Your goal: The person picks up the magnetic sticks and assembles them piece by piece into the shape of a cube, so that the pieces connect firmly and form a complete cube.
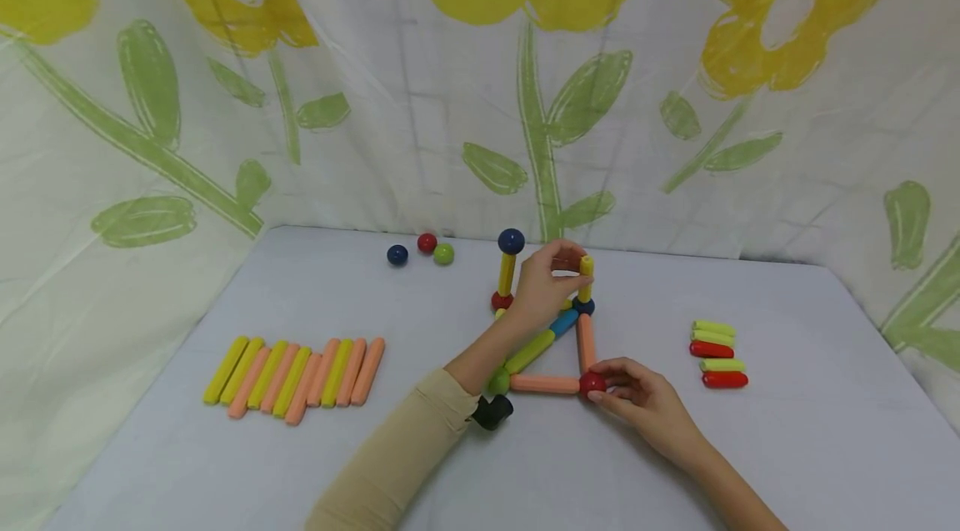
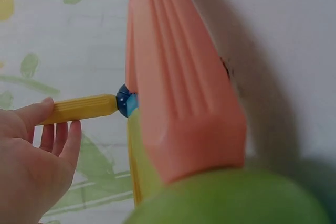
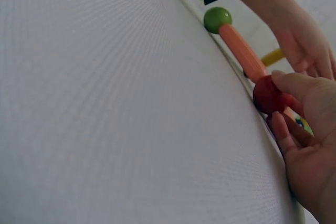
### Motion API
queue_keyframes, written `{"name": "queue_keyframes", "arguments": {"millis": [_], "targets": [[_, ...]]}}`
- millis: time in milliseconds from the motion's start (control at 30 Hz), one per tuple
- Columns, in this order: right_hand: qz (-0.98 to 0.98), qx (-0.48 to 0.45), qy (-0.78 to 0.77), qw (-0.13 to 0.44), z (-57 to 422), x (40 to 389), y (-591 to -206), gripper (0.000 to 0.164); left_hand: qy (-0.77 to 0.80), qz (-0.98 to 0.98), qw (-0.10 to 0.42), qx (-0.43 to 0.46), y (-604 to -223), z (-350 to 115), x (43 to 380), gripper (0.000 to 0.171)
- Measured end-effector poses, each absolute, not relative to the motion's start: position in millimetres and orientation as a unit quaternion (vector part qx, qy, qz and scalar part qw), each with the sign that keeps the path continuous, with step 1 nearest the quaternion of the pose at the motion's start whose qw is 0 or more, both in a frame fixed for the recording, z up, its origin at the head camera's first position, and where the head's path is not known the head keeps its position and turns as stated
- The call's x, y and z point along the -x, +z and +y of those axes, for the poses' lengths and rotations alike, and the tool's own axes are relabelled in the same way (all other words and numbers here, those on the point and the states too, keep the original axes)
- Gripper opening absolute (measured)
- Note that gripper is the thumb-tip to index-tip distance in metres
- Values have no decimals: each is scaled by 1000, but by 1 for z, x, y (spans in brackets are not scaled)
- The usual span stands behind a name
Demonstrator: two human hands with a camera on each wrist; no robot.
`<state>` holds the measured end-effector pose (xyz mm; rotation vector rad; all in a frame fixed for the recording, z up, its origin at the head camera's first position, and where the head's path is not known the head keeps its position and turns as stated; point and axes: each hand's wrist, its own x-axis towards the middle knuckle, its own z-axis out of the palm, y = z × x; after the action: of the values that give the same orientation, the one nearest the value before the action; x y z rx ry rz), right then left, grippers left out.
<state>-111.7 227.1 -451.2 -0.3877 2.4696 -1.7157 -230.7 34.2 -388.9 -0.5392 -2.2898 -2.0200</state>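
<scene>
My left hand (image 1: 546,288) reaches over the frame of rods and balls and pinches a yellow rod (image 1: 587,279) between thumb and fingers. That rod stands upright on a blue ball (image 1: 583,306); the left wrist view shows its end touching the ball (image 2: 124,100). With fingertips and thumb, my right hand (image 1: 651,413) grips a red ball (image 1: 592,383) at the near right corner. Orange rods (image 1: 544,383) join this ball to a green ball (image 1: 498,382) and to the blue one. A green rod (image 1: 529,353) and a blue rod (image 1: 564,322) form the diagonal. My left forearm partly hides the frame's left side.
At the back left, another yellow rod (image 1: 507,274) stands upright, topped by a blue ball (image 1: 512,242). Loose balls (image 1: 427,243) lie behind. Several yellow and orange rods (image 1: 300,377) line the left; short green and red rods (image 1: 718,352) lie right.
</scene>
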Motion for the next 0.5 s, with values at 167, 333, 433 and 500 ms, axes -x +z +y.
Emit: {"name": "queue_keyframes", "arguments": {"millis": [167,333,433,500], "targets": [[813,131,-565,52,227,111,-452,33,-650,-739,23,177,-392,36,234,28],[814,126,-565,53,227,111,-451,33,-646,-742,20,178,-392,38,238,28],[816,123,-563,55,227,112,-452,34,-640,-747,17,177,-391,40,240,29],[817,124,-560,54,227,112,-452,34,-639,-748,14,180,-390,41,240,29]]}}
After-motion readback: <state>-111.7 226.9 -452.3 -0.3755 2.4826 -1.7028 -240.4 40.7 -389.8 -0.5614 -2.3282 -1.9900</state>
